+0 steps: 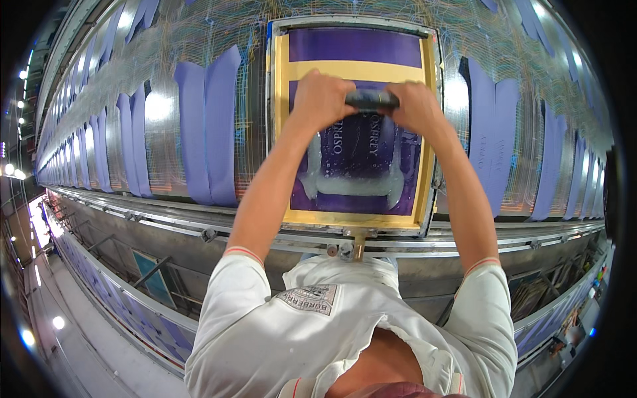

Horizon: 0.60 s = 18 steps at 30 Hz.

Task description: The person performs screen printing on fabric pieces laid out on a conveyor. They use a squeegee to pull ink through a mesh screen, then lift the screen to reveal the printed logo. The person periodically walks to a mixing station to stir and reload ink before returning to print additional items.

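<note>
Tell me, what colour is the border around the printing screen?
Yellow. The border of the printing screen shows best in the head view, around the purple mesh.

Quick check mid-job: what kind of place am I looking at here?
Most likely a textile screen-printing workshop. Both hands, left hand and right hand, grip a squeegee on a framed screen over a long print table lined with purple fabric pieces.

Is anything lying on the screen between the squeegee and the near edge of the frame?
Nothing solid shows. Both hands, left hand and right hand, grip the dark squeegee on the screen. Toward the near edge of the yellow frame, only a whitish band of ink lies on the mesh.
</note>
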{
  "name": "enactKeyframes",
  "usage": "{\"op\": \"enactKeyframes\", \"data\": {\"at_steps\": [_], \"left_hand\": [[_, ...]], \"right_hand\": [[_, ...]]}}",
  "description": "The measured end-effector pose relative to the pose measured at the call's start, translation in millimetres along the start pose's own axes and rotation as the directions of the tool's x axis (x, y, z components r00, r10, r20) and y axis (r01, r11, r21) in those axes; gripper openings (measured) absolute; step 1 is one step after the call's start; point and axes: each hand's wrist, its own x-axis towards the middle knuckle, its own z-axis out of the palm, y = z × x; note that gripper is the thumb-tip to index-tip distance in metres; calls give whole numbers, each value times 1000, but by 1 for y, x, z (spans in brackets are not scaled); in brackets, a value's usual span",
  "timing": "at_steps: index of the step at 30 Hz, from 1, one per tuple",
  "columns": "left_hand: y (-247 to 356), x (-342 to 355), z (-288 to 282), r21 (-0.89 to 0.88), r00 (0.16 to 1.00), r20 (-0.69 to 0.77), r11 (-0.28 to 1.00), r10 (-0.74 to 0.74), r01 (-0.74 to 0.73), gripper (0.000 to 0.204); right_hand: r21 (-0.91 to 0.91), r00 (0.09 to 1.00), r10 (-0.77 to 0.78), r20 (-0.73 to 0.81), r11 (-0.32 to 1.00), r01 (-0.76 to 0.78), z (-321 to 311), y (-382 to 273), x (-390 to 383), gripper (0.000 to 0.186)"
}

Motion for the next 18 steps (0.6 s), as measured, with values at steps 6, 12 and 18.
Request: {"op": "enactKeyframes", "data": {"at_steps": [6,12,18], "left_hand": [[56,-136,44,-126,993,-84,988,83,-93,27],[21,-55,13,15,993,-59,995,104,-104,26],[-14,33,-12,51,1000,26,999,16,-17,33]], "right_hand": [[84,995,-97,5,992,96,36,-51,-124,22],[-30,997,-74,13,997,75,3,-26,-54,20],[39,994,78,70,996,-80,-20,11,33,26]]}}
